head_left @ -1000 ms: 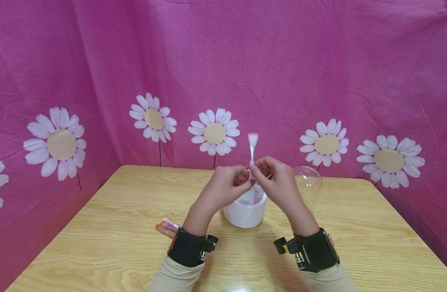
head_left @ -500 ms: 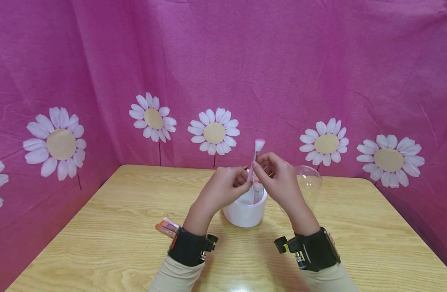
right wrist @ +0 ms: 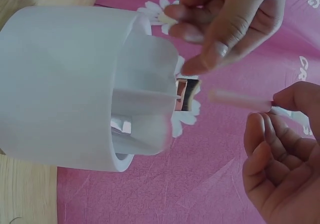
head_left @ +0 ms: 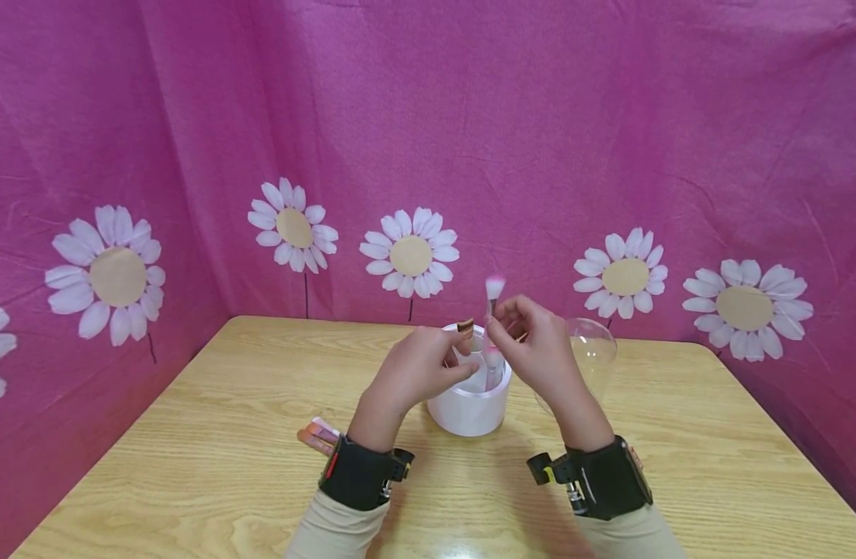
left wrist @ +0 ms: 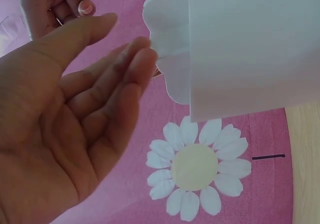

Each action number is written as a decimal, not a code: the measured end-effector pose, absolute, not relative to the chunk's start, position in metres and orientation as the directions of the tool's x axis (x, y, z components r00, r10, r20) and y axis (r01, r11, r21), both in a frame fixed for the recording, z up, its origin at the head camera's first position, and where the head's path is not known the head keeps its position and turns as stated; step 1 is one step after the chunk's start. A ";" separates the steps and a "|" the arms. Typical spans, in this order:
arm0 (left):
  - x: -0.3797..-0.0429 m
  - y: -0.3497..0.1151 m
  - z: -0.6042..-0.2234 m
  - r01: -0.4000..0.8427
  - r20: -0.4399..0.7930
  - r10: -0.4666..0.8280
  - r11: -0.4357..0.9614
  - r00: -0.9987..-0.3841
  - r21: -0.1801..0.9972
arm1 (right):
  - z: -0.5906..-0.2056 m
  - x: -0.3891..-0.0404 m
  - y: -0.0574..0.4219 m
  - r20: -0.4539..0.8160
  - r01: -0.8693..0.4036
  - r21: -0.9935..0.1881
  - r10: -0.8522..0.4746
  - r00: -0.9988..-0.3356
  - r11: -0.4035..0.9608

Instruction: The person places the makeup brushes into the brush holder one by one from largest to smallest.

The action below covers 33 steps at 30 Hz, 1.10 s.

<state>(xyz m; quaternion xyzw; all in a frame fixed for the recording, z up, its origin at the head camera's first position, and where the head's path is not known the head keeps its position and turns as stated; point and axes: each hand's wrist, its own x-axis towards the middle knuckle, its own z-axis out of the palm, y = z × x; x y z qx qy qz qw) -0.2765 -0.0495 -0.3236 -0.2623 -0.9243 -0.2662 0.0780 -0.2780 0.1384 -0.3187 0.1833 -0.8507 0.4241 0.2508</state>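
Note:
My right hand [head_left: 536, 334] pinches a makeup brush [head_left: 494, 287] with white bristles tipped pink, bristles up, above a white round holder [head_left: 468, 415]. In the right wrist view its pale pink handle [right wrist: 240, 102] points at the holder's mouth. My left hand [left wrist: 75, 114] is empty, fingers bent loosely and thumb apart, beside the holder's opening. A wavy-edged white divider [right wrist: 145, 69] stands inside the holder. A flat brush with dark bristles [right wrist: 188, 95] rises behind the divider, near my left fingertips. Another pink-tipped brush [head_left: 494, 361] leans inside the holder.
A clear dome [head_left: 596, 357] stands right of the holder, partly behind my right forearm. Small orange and pinkish pieces [head_left: 319, 435] lie on the wooden table [head_left: 225, 466] by my left wrist. A magenta cloth [head_left: 428, 101] with white daisies hangs behind the table.
My left fingers have let go of the brush handle and spread apart. The brush, held by my right hand alone, has shifted right and lower. The dark-bristled brush has come into sight.

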 end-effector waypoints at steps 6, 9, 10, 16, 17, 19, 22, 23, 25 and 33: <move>-0.275 -0.051 -0.323 0.456 0.161 0.434 0.761 -0.887 0.462 | -0.321 -0.279 0.138 0.565 -0.504 -0.616 -0.106 -0.818 0.605; -0.275 -0.052 -0.322 0.444 0.143 0.430 0.765 -0.891 0.467 | -0.321 -0.279 0.137 0.561 -0.500 -0.610 -0.111 -0.820 0.615; -0.275 -0.052 -0.322 0.442 0.141 0.429 0.765 -0.892 0.468 | -0.321 -0.279 0.137 0.561 -0.499 -0.607 -0.112 -0.820 0.618; -0.274 -0.055 -0.322 0.440 0.137 0.430 0.760 -0.892 0.478 | -0.323 -0.279 0.137 0.554 -0.497 -0.597 -0.124 -0.823 0.630; -0.274 -0.056 -0.322 0.438 0.136 0.429 0.760 -0.893 0.479 | -0.323 -0.279 0.137 0.551 -0.496 -0.598 -0.127 -0.825 0.630; -0.273 -0.057 -0.321 0.436 0.132 0.428 0.761 -0.894 0.480 | -0.323 -0.279 0.137 0.544 -0.492 -0.598 -0.131 -0.829 0.632; -0.274 -0.059 -0.321 0.433 0.130 0.425 0.767 -0.896 0.473 | -0.324 -0.279 0.136 0.535 -0.486 -0.591 -0.138 -0.834 0.644; -0.274 -0.059 -0.321 0.433 0.131 0.424 0.770 -0.896 0.469 | -0.324 -0.279 0.136 0.532 -0.485 -0.587 -0.142 -0.835 0.648; -0.275 -0.060 -0.321 0.433 0.133 0.422 0.771 -0.897 0.467 | -0.324 -0.279 0.136 0.525 -0.481 -0.582 -0.149 -0.838 0.655; -0.276 -0.062 -0.320 0.429 0.141 0.414 0.773 -0.899 0.468 | -0.327 -0.281 0.135 0.483 -0.476 -0.576 -0.193 -0.854 0.664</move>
